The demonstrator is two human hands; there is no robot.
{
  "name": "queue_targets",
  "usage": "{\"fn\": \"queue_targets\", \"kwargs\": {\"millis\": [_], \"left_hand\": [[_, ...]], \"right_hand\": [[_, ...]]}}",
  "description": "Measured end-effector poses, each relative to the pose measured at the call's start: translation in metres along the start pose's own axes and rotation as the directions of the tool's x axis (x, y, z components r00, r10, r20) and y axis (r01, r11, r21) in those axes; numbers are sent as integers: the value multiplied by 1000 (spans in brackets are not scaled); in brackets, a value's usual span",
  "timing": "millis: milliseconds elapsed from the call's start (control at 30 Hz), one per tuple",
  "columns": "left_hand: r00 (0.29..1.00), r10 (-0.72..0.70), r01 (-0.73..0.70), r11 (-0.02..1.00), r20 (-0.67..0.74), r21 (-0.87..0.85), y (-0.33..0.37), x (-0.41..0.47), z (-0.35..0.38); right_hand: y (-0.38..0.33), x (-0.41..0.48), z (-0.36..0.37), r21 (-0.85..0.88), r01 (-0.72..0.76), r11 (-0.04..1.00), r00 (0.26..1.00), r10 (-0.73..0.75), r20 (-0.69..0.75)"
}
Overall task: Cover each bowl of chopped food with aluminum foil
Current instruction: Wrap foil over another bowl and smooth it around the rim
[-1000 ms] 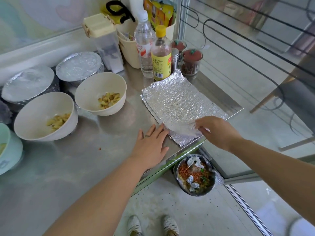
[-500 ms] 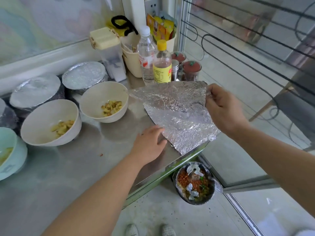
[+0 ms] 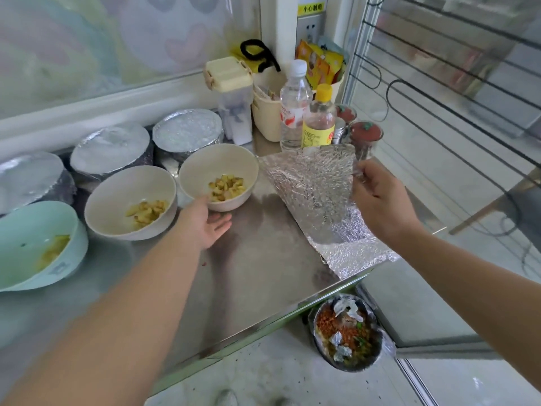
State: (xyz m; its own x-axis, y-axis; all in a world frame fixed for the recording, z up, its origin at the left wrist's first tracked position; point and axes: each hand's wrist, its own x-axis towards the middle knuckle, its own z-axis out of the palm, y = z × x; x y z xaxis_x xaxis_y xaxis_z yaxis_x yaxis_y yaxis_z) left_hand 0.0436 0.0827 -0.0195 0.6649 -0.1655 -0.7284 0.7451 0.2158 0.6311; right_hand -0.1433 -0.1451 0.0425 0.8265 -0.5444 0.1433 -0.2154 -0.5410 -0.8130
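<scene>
Here, the right grip (image 3: 380, 200) is clamped on the right edge of the foil (image 3: 310, 183). The back of the hand faces the camera, so the pinching fingertips are mostly hidden. The sheet's upper part stands tilted up off the bench (image 3: 263, 273) just left of that grip. Its lower part lies flat below the grip at the bench's front right corner, partly covered by the wrist.

The left grip (image 3: 212, 227) is apart, palm up and fingers relaxed, holding nothing. Its fingertips reach the lower wall of the white bowl (image 3: 216, 162) just above it, though real contact is hard to make out. That bowl is uncovered and has chopped yellow-brown pieces inside. Just left of the left grip sits a second white bowl (image 3: 117, 197), also uncovered, with pale pieces. Farther left, a teal bowl (image 3: 29, 230) is cut off by the frame edge and its contents are blurred.

Beyond the left grip, three covered bowls (image 3: 187, 131) stand in a row, and the leftmost is cut by the frame. Beyond the right grip, two bottles (image 3: 294, 109) stand upright, and jars (image 3: 364, 133) with red tops are partly hidden by the raised foil. Below the right grip, on the floor, a bin (image 3: 351, 367) of scraps is partly masked by the bench edge.
</scene>
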Motion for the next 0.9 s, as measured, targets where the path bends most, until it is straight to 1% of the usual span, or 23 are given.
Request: {"fn": "queue_targets", "kwargs": {"millis": [167,300,400,500,600,667,733,800,900], "left_hand": [[999,45,-43,994,-22,96,9,4,6],[997,69,-63,970,-20,236,6,-6,3],[998,61,-56,941,-5,334,0,-19,-9],[999,15,-34,906,49,422,-10,-43,-22],[994,-38,-15,892,107,452,-25,-61,-34],[990,-63,-3,892,129,452,-34,-64,-42],[987,-77,10,903,139,430,-40,-64,-49],[983,-101,27,904,151,426,-40,-64,-57],[984,-121,49,892,134,449,-32,-63,-68]], "right_hand": [[-5,4,1,23,-12,1000,1000,12,-21],[-13,6,4,38,0,999,999,2,-51],[-21,7,5,55,33,998,998,-30,-46],[-29,4,9,65,64,996,998,-64,-6],[-33,-2,23,52,95,994,992,-99,79],[-35,-8,38,56,108,993,976,-117,184],[-39,-14,56,47,130,990,939,-138,316],[-42,-20,73,19,157,987,886,-150,438],[-45,-27,94,10,175,984,817,-151,556]]}}
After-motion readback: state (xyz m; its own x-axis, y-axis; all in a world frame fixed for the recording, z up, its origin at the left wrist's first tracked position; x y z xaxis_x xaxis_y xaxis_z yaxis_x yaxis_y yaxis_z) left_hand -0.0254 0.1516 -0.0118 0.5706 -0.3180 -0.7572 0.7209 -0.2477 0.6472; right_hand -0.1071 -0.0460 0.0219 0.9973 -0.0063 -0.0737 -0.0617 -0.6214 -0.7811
